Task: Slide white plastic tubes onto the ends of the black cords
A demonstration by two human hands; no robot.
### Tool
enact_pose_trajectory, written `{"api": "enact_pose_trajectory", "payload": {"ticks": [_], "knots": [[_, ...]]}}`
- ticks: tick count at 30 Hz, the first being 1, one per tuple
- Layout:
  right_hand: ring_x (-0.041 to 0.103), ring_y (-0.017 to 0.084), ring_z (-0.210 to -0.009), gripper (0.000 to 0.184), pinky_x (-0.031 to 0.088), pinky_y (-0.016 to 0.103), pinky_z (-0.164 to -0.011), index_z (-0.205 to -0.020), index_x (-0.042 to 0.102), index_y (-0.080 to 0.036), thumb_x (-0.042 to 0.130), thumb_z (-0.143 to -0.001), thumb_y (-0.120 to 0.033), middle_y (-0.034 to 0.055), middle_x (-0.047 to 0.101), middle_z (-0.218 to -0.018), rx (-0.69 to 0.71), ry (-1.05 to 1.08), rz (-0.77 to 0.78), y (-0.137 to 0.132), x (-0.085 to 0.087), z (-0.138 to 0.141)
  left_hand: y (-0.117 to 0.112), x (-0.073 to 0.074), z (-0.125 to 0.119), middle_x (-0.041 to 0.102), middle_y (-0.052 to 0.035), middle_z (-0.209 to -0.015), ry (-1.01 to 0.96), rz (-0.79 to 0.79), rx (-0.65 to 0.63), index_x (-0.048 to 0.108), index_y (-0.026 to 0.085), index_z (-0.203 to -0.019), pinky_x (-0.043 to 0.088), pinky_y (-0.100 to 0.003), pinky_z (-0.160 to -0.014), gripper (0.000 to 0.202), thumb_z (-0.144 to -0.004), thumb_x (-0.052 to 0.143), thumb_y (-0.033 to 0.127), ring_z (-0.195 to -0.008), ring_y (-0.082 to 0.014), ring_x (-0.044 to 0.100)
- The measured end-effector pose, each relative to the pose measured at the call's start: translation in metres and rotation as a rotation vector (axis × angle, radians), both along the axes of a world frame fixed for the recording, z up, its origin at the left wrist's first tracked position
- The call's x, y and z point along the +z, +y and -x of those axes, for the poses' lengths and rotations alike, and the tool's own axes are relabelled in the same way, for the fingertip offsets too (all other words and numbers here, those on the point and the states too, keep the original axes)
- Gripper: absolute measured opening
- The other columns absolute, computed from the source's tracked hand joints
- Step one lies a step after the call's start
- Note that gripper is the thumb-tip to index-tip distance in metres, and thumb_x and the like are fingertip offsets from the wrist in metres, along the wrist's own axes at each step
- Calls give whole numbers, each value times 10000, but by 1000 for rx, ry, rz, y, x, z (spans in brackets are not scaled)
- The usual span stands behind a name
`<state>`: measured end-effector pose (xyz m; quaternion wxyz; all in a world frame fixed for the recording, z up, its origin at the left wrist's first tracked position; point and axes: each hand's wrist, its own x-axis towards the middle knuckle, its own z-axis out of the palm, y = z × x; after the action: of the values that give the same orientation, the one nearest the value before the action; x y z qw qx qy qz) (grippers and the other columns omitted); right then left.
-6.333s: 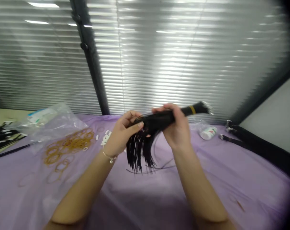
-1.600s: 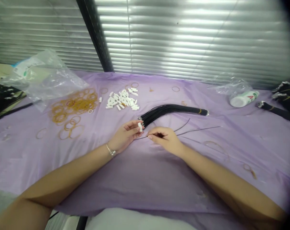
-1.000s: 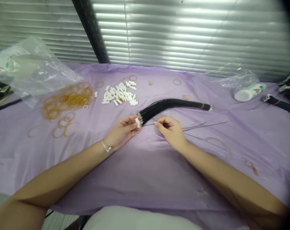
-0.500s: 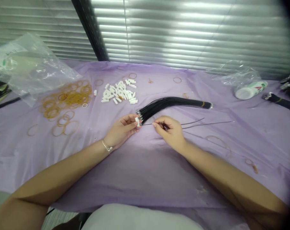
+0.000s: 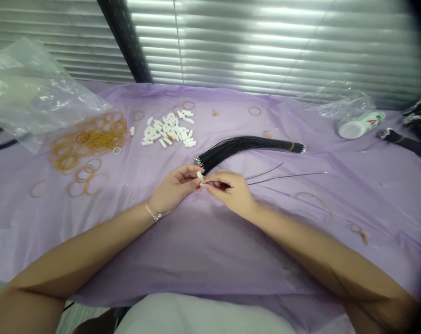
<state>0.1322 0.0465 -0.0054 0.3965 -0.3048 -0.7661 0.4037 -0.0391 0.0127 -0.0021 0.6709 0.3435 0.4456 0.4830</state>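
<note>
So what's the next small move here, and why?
Probably press the thin black wire gently into the white piece: the left hand pinches that piece, and the right hand grips the wire with its fingertips right up at it. Whether the tip is already inside is hidden.

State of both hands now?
Left hand: closed, holding a small white plastic piece.
Right hand: closed, pinching thin black wire.

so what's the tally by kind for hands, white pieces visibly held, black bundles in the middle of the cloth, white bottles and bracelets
Left hand and right hand: 2
Held white piece: 1
Black bundle in the middle: 1
White bottle: 1
Bracelet: 1
Total: 6
</note>
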Motion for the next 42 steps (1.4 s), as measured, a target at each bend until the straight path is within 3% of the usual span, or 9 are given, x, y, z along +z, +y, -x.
{"api": "enact_pose_trajectory", "payload": {"ticks": [4, 9, 12, 42], "knots": [[516, 107, -621, 79, 429, 240, -594, -795, 691, -193, 627, -792, -239, 1, 602, -683, -90, 36, 107, 2, 2, -4, 1, -2, 3, 636, -1, -778, -10, -6, -24, 641, 172, -929, 469, -221, -696, 230, -713, 716, 189, -728, -98, 599], [606, 127, -676, 60, 483, 244, -617, -755, 701, -195, 662, -758, -241, 11, 676, -746, 34, 70, 257, 7, 3, -6, 2, -3, 3, 655, -14, -775, -12, -24, -75, 633, 160, -903, 479, -239, -667, 222, -699, 722, 172, -721, -120, 613], [621, 137, -684, 66, 500, 252, -622, -720, 701, -193, 678, -742, -251, 16, 691, -753, 26, 62, 296, 9, 3, -7, 2, -3, 2, 660, -14, -762, -34, -14, -68, 628, 151, -867, 479, -238, -646, 205, -686, 725, 150, -706, -122, 617], [583, 117, -638, 70, 454, 227, -585, -709, 680, -169, 653, -757, -213, 14, 669, -702, -20, 3, 249, 8, 1, -8, 3, -4, 4, 666, -10, -749, -110, 17, -81, 586, 131, -844, 498, -233, -674, 214, -681, 724, 121, -716, -114, 632]]}}
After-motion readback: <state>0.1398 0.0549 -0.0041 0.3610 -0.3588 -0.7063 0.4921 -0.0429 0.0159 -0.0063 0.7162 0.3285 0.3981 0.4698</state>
